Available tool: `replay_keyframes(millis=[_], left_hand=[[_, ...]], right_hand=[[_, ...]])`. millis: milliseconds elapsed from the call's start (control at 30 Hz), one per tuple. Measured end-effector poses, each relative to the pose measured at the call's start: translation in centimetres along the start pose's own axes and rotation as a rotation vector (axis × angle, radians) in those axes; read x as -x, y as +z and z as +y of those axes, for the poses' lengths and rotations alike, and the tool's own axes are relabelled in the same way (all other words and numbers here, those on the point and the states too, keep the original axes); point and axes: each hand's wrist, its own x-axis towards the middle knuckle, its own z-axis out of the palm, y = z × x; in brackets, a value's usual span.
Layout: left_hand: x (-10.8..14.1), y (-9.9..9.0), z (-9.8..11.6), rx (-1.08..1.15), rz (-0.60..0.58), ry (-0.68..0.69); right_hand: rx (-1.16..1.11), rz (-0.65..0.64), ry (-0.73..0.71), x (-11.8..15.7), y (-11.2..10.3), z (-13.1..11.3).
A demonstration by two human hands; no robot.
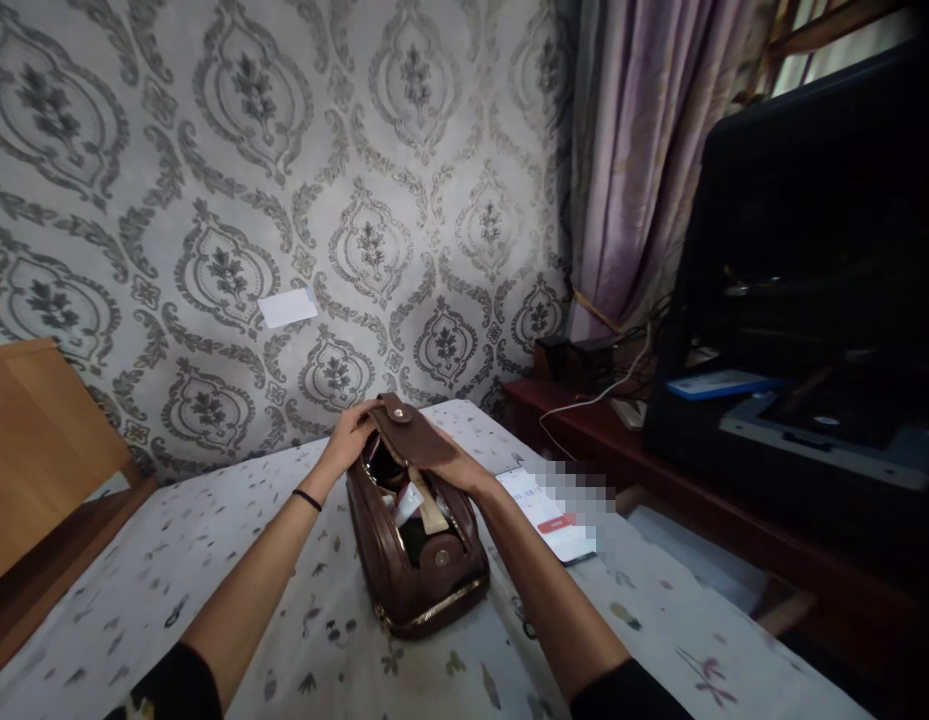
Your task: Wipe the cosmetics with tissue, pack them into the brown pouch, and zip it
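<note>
A brown leather bag lies unzipped on a white patterned sheet, with small items and a beige piece inside. My left hand is at the bag's far left edge, its fingers closed on the bag by the snap flap. On the far right side, my right hand reaches against the bag under the flap; its fingers are hidden behind the leather.
A lit phone rests on the sheet to the right. Beyond the bed edge stand a dark red table with a white cable, and a large black screen. A wooden panel is at left.
</note>
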Motion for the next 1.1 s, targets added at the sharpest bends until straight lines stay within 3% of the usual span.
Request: replay_keyframes(millis=[233,467,667,867,967,1100], left_hand=[[0.8,-0.4,0.5,-0.042,-0.083,0.012],[2.0,-0.1,1.2,-0.082,-0.109,0.031],[3.9,0.2,1.6,-0.135,-0.071,0.059],[10.4,2.6,5.4,-0.26,0.114,0.311],[13.4,4.2,7.0,-0.527,0.051,0.461],[14.9,5.3,6.9,-0.818,-0.017,0.601]], right_hand=[[-0.096,-0.049,0.096,1.9,0.1,-1.6],[0.008,-0.047,-0.012,3.3,0.4,-2.6],[0.004,-0.005,0.015,3.6,0.2,-2.3],[0.038,0.016,-0.009,3.5,0.1,-2.0],[0.061,0.008,-0.029,3.6,0.0,-2.0],[0.112,0.02,-0.043,3.6,0.0,-2.1]])
